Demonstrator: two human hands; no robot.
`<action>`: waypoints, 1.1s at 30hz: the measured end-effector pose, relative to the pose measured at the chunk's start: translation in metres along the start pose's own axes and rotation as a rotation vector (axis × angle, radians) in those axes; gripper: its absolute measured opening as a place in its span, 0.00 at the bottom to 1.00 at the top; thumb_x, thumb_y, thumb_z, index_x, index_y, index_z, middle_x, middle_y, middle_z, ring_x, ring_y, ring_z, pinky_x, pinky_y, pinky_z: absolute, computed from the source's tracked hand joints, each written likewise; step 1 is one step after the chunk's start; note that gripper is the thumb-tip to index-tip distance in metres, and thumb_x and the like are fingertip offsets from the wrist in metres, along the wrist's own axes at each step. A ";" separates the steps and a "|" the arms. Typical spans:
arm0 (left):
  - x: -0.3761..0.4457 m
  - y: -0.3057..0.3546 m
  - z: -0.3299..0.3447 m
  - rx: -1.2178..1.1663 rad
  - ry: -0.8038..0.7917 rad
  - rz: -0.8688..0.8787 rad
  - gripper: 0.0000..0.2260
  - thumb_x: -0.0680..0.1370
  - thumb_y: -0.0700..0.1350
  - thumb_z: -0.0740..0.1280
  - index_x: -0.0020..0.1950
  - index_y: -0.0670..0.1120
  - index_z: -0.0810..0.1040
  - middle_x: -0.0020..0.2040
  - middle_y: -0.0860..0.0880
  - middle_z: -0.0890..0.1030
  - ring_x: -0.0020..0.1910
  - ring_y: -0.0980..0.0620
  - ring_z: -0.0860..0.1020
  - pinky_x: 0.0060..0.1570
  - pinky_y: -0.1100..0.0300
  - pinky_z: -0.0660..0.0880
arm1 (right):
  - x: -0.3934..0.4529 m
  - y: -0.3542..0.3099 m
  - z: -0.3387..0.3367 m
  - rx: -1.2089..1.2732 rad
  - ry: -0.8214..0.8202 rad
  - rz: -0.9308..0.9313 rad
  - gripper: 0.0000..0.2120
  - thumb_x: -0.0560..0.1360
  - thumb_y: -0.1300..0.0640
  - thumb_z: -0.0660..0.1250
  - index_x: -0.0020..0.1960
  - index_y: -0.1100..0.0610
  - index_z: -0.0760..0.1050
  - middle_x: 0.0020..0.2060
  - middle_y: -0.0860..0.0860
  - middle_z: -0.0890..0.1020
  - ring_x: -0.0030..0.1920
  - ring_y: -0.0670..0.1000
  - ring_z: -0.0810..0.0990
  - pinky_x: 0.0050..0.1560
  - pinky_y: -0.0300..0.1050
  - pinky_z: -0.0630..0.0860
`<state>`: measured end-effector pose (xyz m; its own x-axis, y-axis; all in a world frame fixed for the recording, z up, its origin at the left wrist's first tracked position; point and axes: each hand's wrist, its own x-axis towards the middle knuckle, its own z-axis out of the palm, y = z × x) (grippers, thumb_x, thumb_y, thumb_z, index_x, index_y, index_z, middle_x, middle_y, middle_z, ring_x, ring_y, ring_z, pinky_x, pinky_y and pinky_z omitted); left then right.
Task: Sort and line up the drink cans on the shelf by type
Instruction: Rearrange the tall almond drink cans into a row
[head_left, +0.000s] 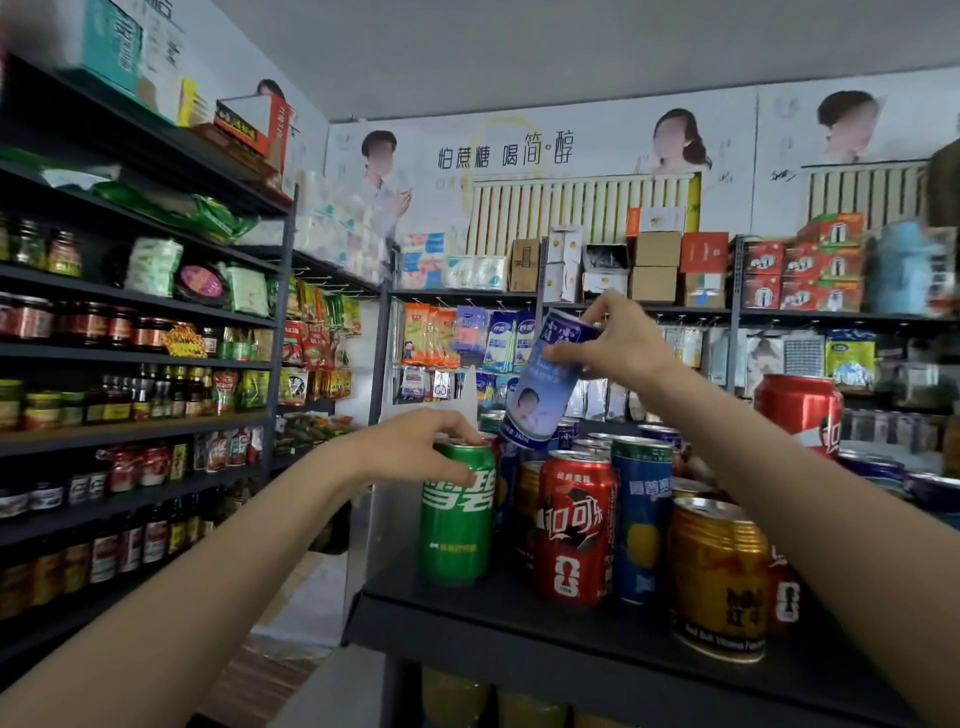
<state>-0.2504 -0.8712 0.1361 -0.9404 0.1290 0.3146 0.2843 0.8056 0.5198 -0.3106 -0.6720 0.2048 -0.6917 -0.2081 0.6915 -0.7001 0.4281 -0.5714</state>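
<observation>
Blue can (545, 379) in R hand (618, 343)

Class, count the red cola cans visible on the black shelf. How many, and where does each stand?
2 clearly: one red cola can upright at the front, between the green can and the blue can; another at the far right. More may be hidden behind.

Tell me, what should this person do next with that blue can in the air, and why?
Probably lower the slim blue can, held tilted in the right hand, toward the similar dark blue cans at the back of the shelf. The left hand grips the green can standing at the front.
</observation>
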 end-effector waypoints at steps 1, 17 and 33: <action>-0.001 0.000 -0.002 0.000 -0.008 0.004 0.15 0.73 0.42 0.70 0.59 0.48 0.73 0.62 0.51 0.73 0.62 0.53 0.72 0.59 0.60 0.69 | -0.002 -0.005 -0.004 0.053 -0.035 0.001 0.21 0.66 0.59 0.76 0.47 0.58 0.63 0.45 0.58 0.77 0.43 0.57 0.79 0.43 0.51 0.81; -0.022 -0.005 -0.017 -0.028 -0.075 -0.028 0.20 0.76 0.34 0.63 0.66 0.49 0.73 0.65 0.53 0.69 0.61 0.57 0.69 0.44 0.74 0.68 | -0.030 -0.037 -0.014 0.111 -0.368 0.018 0.20 0.66 0.62 0.75 0.47 0.57 0.64 0.51 0.61 0.78 0.49 0.59 0.81 0.44 0.53 0.82; -0.024 0.002 -0.001 0.023 0.045 -0.011 0.19 0.76 0.33 0.63 0.64 0.47 0.72 0.58 0.51 0.73 0.58 0.54 0.72 0.40 0.75 0.67 | -0.053 0.003 0.046 -0.580 -0.405 -0.119 0.22 0.69 0.48 0.72 0.51 0.57 0.63 0.47 0.53 0.72 0.50 0.55 0.72 0.48 0.49 0.70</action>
<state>-0.2265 -0.8733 0.1308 -0.9339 0.0945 0.3449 0.2696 0.8199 0.5052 -0.2843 -0.7004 0.1457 -0.7064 -0.5444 0.4524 -0.6460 0.7571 -0.0977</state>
